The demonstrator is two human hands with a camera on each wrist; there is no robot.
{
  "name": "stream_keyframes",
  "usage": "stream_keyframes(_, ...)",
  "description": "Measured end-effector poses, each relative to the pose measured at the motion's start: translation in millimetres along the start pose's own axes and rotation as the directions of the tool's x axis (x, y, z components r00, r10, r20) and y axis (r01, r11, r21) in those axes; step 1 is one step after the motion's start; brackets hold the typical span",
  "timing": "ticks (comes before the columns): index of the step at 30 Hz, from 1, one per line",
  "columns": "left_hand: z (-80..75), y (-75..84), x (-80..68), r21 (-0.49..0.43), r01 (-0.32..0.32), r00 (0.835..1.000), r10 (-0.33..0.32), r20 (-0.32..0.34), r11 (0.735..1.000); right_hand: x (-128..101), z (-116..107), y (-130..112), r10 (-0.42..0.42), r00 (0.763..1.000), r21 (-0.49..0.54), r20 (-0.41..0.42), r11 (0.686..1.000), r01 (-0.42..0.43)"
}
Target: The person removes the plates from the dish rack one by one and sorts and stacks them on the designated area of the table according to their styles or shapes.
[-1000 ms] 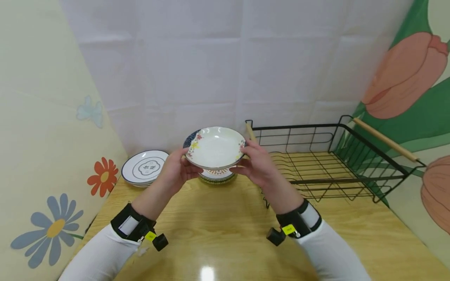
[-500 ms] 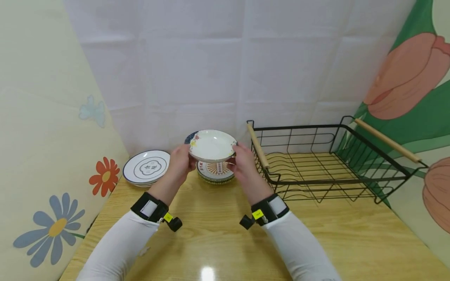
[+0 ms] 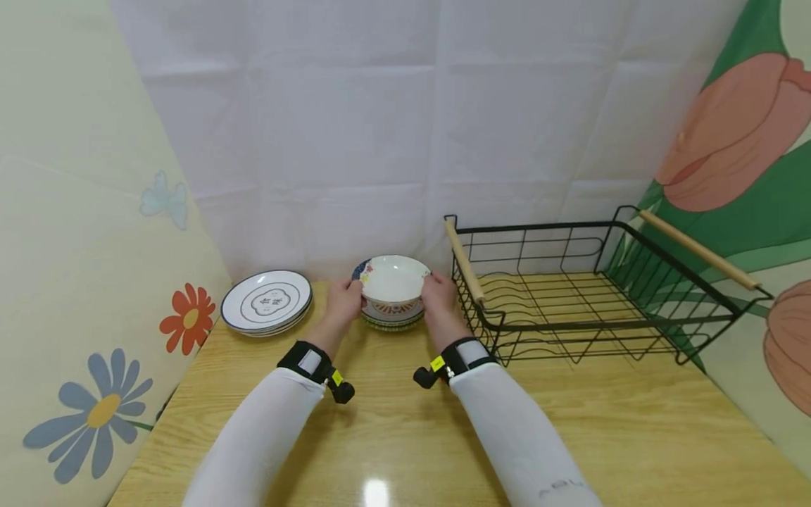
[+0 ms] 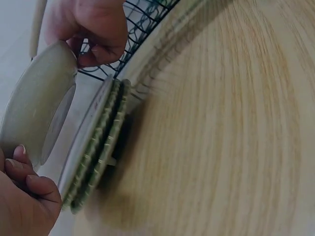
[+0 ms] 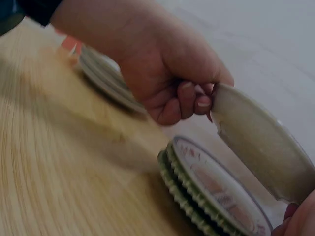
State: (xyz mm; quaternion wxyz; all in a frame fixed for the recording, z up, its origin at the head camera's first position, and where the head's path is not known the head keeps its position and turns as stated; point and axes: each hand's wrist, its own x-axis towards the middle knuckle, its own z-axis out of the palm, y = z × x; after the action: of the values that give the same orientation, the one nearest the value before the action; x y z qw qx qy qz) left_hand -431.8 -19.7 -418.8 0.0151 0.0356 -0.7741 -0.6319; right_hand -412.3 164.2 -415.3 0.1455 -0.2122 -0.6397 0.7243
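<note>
Both hands hold a white deep plate with flowers and a dark blue patch on its rim. My left hand grips the left side of the rim, thumb on top. On the opposite side my right hand grips the rim the same way. Directly below is a stack of patterned plates; its green scalloped edges show in the left wrist view. Both wrist views show the underside of the deep plate, tilted and with a gap between it and the stack.
A stack of white plates with dark blue rims stands to the left on the wooden table. At the right is a black wire dish rack with wooden handles. A white cloth hangs behind.
Both hands have carried the deep plate down and away from me, closer over the patterned stack. The hands have come nearer to each other; the rack and the left stack have stayed put.
</note>
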Motion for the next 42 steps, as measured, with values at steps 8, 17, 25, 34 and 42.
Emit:
stream_keyframes(8,5.2,-18.8,7.3,0.126,-0.026,0.999,0.031,-0.044,0.992,10,1,19,-0.088,0.995,-0.203,-0.051,0.976,0.076)
stream_keyframes(17,5.4,-24.9,8.2,0.141,-0.006,1.000,0.009,-0.018,0.990,15,1,27,-0.139,0.985,-0.296,-0.103,0.950,0.103)
stream_keyframes(25,5.1,-28.2,7.7,0.172,-0.057,0.998,0.062,-0.020,0.983,17,-1,33,-0.137,0.987,-0.299,-0.081,0.948,0.107)
stream_keyframes(34,-1.7,-31.5,11.1,0.207,-0.052,0.999,0.053,0.005,0.977,18,-7,40,-0.100,0.995,-0.310,0.016,0.945,0.100)
stream_keyframes(42,-4.4,-33.7,15.5,0.193,-0.031,0.998,0.020,0.063,0.981,19,-13,44,-0.145,0.989,-0.353,0.035,0.924,0.148)
